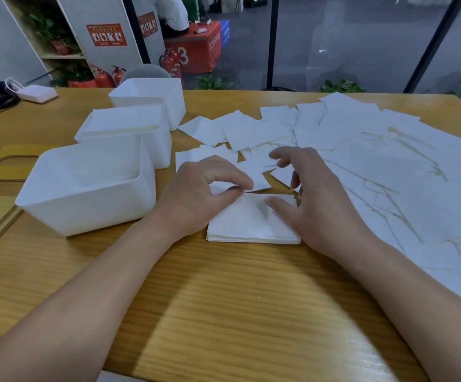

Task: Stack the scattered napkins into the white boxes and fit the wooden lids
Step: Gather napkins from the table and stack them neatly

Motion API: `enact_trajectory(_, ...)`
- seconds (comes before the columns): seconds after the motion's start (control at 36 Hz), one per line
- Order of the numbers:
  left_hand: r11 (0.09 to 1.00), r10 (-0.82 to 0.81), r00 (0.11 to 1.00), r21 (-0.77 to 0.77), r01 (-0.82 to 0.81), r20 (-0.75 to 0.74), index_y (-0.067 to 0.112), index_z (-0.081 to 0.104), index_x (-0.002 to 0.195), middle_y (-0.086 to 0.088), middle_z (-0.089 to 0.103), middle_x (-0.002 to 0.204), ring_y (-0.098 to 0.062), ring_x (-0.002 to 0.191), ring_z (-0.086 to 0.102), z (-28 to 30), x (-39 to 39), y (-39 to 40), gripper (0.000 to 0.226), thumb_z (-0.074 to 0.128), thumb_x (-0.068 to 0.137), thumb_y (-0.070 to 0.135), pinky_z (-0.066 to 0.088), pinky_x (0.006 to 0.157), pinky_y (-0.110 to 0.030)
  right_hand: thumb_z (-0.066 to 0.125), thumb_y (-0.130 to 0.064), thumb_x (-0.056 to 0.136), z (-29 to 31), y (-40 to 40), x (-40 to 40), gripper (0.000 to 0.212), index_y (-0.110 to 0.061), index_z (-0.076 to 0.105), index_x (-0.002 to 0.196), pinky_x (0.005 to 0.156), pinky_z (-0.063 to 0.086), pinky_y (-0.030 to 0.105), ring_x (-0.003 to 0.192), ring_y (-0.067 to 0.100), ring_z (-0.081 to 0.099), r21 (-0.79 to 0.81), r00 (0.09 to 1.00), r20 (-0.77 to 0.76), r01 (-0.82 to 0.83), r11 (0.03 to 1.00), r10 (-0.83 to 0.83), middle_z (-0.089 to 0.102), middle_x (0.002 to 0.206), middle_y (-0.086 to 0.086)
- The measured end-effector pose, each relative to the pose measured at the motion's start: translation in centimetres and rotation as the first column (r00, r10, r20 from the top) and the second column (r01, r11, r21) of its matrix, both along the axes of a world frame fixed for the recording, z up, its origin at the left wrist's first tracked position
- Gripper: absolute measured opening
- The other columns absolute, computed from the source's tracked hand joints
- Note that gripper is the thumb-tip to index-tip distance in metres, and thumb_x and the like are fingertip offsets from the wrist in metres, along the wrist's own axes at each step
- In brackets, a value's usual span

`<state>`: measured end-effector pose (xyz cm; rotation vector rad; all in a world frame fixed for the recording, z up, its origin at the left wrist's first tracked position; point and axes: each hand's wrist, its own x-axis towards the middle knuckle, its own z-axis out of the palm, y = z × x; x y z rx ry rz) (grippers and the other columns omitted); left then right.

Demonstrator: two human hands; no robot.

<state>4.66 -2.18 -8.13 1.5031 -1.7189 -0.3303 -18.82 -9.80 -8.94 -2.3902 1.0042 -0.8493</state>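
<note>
Squaring napkin stack (251, 224), left hand (196, 199) pinching its corner, right hand (314, 199) fingers spread, white boxes (86, 188) beside.

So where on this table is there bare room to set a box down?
Bare wood lies near the table's front edge, between the forearms below the napkin stack. Another strip runs behind the scattered napkins. The right half is covered; white boxes and wooden lids crowd the left.

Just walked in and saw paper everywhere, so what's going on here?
A person is gathering napkins into a neat stack on the table. The left hand pinches its far edge; the right hand rests on top. Loose napkins cover the right side. The middle box looks full, the near box partly filled.
</note>
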Motion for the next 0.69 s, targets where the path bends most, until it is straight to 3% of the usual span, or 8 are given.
enact_trajectory(0.11, 0.996, 0.058, 0.997, 0.062, -0.061, 0.047, 0.039, 0.082, 0.104, 0.021, 0.074, 0.111, -0.001, 0.114, 0.066, -0.3, -0.1, -0.3, 0.017, 0.084, 0.094, 0.025, 0.048, 0.096, -0.017, 0.079, -0.028, 0.096, -0.7, -0.3, 0.2, 0.049, -0.038, 0.062, 0.141, 0.080, 0.042, 0.018, 0.100, -0.016, 0.045, 0.000, 0.998, -0.063, -0.027, 1.000, 0.027, 0.046, 0.133, -0.021)
enact_trajectory(0.22, 0.983, 0.088, 0.984, 0.146, -0.111, 0.154, 0.040, 0.079, 0.116, 0.033, 0.069, 0.107, 0.012, 0.108, 0.057, -0.3, 0.7, -0.4, 0.024, 0.084, 0.093, 0.042, 0.043, 0.086, -0.006, 0.073, -0.028, 0.100, -1.0, -0.7, 0.1, 0.034, -0.032, 0.070, 0.134, 0.083, 0.040, 0.013, 0.098, -0.009, 0.046, -0.010, 0.997, -0.070, -0.019, 1.000, 0.018, 0.051, 0.133, -0.019)
enact_trajectory(0.31, 0.980, 0.120, 0.980, 0.139, -0.142, 0.160, 0.034, 0.082, 0.108, 0.027, 0.073, 0.101, 0.009, 0.101, 0.061, -0.3, 1.0, -0.4, 0.013, 0.081, 0.097, 0.040, 0.044, 0.082, -0.006, 0.067, -0.034, 0.104, -0.8, -0.8, 0.1, 0.023, -0.029, 0.075, 0.125, 0.092, 0.041, 0.016, 0.117, 0.000, 0.045, 0.001, 0.992, -0.120, -0.028, 1.000, 0.028, 0.055, 0.143, -0.019)
enact_trajectory(0.44, 0.974, 0.151, 0.969, 0.137, -0.180, 0.198, 0.035, 0.083, 0.105, 0.021, 0.076, 0.097, 0.007, 0.097, 0.064, -0.3, 1.0, -0.6, 0.009, 0.076, 0.100, 0.035, 0.048, 0.080, -0.009, 0.054, -0.045, 0.108, -0.7, -0.6, 0.1, 0.035, -0.030, 0.073, 0.133, 0.110, 0.039, 0.035, 0.131, 0.012, 0.039, 0.023, 0.961, -0.255, -0.103, 0.994, 0.106, 0.050, 0.160, -0.018)
enact_trajectory(0.53, 0.974, 0.141, 0.967, 0.146, -0.174, 0.211, 0.033, 0.084, 0.108, 0.020, 0.077, 0.101, 0.005, 0.097, 0.064, -0.2, 1.0, -0.6, 0.012, 0.073, 0.102, 0.033, 0.055, 0.086, -0.023, 0.050, -0.050, 0.108, -0.7, -0.5, 0.1, 0.039, -0.032, 0.069, 0.137, 0.113, 0.037, 0.043, 0.126, 0.012, 0.037, 0.011, 0.947, -0.294, -0.134, 0.991, 0.131, 0.046, 0.163, -0.020)
enact_trajectory(0.58, 0.973, 0.140, 0.968, 0.154, -0.174, 0.210, 0.034, 0.083, 0.107, 0.020, 0.076, 0.103, 0.003, 0.096, 0.065, -0.2, 1.0, -0.6, 0.012, 0.072, 0.103, 0.034, 0.056, 0.088, -0.032, 0.047, -0.052, 0.109, -0.7, -0.4, 0.2, 0.042, -0.032, 0.065, 0.142, 0.115, 0.033, 0.043, 0.126, 0.013, 0.036, 0.007, 0.934, -0.328, -0.150, 0.989, 0.144, 0.044, 0.164, -0.020)
enact_trajectory(0.69, 0.976, 0.132, 0.973, 0.144, -0.161, 0.191, 0.037, 0.080, 0.107, 0.021, 0.074, 0.105, 0.002, 0.103, 0.063, -0.1, 0.9, -0.5, 0.011, 0.071, 0.104, 0.042, 0.055, 0.091, -0.034, 0.047, -0.050, 0.110, -0.5, -0.5, 0.3, 0.046, -0.029, 0.060, 0.149, 0.114, 0.029, 0.039, 0.129, 0.013, 0.036, -0.016, 0.932, -0.335, -0.154, 0.988, 0.140, 0.047, 0.159, -0.017)
